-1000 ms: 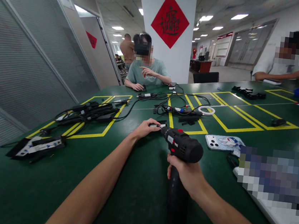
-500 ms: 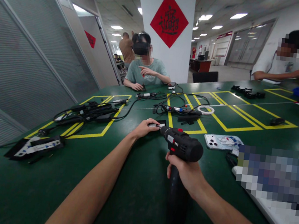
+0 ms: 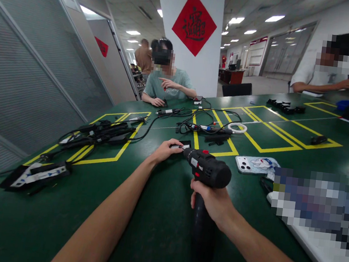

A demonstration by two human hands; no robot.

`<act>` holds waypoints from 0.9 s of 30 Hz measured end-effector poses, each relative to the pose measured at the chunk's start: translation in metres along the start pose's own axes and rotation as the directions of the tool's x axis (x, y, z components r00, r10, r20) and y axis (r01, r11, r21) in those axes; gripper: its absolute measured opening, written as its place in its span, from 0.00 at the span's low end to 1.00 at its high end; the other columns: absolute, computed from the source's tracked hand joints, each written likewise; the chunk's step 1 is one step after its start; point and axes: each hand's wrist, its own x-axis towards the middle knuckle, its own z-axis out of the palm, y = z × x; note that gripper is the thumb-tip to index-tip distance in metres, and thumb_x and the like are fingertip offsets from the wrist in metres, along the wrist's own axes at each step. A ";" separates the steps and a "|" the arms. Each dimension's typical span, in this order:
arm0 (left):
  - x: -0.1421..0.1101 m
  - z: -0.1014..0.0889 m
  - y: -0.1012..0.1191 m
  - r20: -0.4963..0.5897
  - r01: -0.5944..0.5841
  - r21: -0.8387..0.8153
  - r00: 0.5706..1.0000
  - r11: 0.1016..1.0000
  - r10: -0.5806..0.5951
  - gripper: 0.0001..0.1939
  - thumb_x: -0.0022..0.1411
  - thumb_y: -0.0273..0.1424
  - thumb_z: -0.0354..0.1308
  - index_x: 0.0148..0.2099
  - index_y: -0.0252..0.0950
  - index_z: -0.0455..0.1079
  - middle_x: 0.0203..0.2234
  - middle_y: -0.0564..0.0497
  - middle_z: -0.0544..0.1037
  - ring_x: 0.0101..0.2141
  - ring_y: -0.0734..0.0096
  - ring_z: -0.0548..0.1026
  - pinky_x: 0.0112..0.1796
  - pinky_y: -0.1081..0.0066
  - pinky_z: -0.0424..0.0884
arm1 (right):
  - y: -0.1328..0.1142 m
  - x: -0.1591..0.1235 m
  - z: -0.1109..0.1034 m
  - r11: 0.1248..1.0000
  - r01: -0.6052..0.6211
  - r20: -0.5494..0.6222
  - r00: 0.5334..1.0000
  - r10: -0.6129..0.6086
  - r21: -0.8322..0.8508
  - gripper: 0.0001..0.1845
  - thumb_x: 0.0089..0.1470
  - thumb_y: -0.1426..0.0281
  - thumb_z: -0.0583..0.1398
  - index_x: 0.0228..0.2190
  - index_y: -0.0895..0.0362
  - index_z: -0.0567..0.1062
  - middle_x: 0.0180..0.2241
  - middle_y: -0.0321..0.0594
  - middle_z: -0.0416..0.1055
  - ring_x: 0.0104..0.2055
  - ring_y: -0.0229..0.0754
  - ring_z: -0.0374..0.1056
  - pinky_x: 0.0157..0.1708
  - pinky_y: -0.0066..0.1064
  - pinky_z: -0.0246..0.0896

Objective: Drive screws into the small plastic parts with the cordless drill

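Note:
My right hand (image 3: 213, 200) is wrapped round the grip of a black cordless drill (image 3: 209, 168) with red accents. The drill stands upright in front of me, its chuck pointing forward and left. At the bit's tip, my left hand (image 3: 166, 150) closes its fingers on a small black part (image 3: 187, 144) with a light strip along it, low over the green table. The fingers and the chuck partly hide this part, and I cannot make out whether a screw sits at the bit.
Tangled black cables (image 3: 98, 133) lie left, and more cables with a screwdriver-like tool (image 3: 206, 128) lie ahead. A white ring (image 3: 237, 128), a phone (image 3: 254, 164) and a white-edged device (image 3: 309, 247) are rightward. One co-worker (image 3: 169, 82) sits opposite, another (image 3: 322, 76) at right.
The whole view has shifted slightly to the left. Both hands keep their hold, and the drill stays with its tip at the black part.

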 end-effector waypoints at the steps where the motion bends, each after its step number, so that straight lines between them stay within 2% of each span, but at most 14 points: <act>1: 0.000 0.000 0.000 -0.003 -0.002 -0.004 1.000 1.000 0.002 0.17 0.48 0.40 0.60 0.40 0.38 0.73 0.44 0.49 0.72 0.47 0.60 0.68 0.51 0.63 0.60 | 0.001 0.001 -0.001 1.000 0.003 0.005 1.000 -0.003 0.005 0.07 0.45 0.68 0.57 0.27 0.60 0.71 0.13 0.35 0.65 0.16 0.36 0.61 0.20 0.27 0.56; 7: 0.000 0.001 -0.002 -0.047 0.016 -0.015 0.999 1.000 -0.017 0.18 0.48 0.40 0.60 0.41 0.38 0.73 0.43 0.49 0.73 0.46 0.59 0.69 0.49 0.62 0.62 | 0.000 0.008 -0.004 0.997 0.028 0.030 0.999 -0.030 0.066 0.06 0.44 0.69 0.57 0.27 0.59 0.70 0.13 0.34 0.65 0.16 0.36 0.61 0.20 0.27 0.56; 27: 0.001 -0.002 0.000 -0.011 0.036 0.042 0.999 0.998 -0.035 0.20 0.49 0.43 0.58 0.43 0.38 0.71 0.42 0.49 0.73 0.45 0.59 0.69 0.49 0.61 0.62 | -0.003 0.005 -0.002 0.999 0.032 0.008 0.999 -0.032 0.038 0.09 0.44 0.68 0.58 0.27 0.61 0.72 0.14 0.36 0.67 0.17 0.36 0.62 0.20 0.27 0.57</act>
